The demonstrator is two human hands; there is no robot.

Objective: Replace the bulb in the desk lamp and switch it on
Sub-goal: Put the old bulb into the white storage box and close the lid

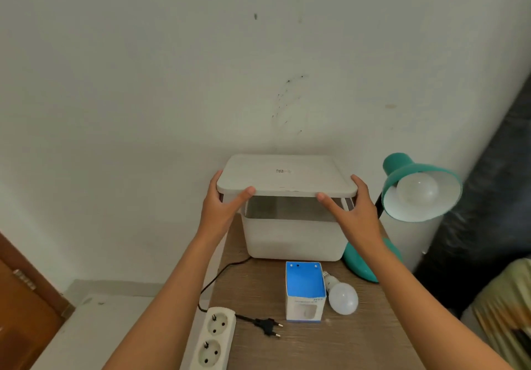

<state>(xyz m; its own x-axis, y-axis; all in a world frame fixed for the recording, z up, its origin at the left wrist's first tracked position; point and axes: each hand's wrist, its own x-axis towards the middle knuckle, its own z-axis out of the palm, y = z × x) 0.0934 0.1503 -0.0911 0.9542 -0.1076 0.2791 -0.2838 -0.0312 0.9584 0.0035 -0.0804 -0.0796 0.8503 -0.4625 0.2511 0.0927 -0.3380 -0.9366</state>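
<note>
2 bare hands grip a white lid [287, 174] by its near corners, the left hand [222, 207] at the left corner and the right hand [352, 210] at the right, thumbs on the front edge and fingers wrapped around the sides. The lid is tilted, its near edge raised clear of the white plastic box [296, 237] beneath it, so the box's interior shows through the gap; whether the far edge touches the box cannot be told. The box stands on a wooden table [316, 346] against a pale wall [172, 67]. Just to the right of the box is a teal desk lamp [413, 185], its shade turned toward the camera with 1 white bulb [418, 190] seated inside, and its teal base [362, 263] partly hidden behind the right forearm. In front of the box a blue-and-white bulb carton [305, 295] lies on the table, and a loose white bulb [342, 296] lies touching its right side, screw cap pointing away. To the left, a black plug [268, 326] lies unplugged beside a white power strip [214, 338] with 2 sockets visible, at the table's left edge.
</note>
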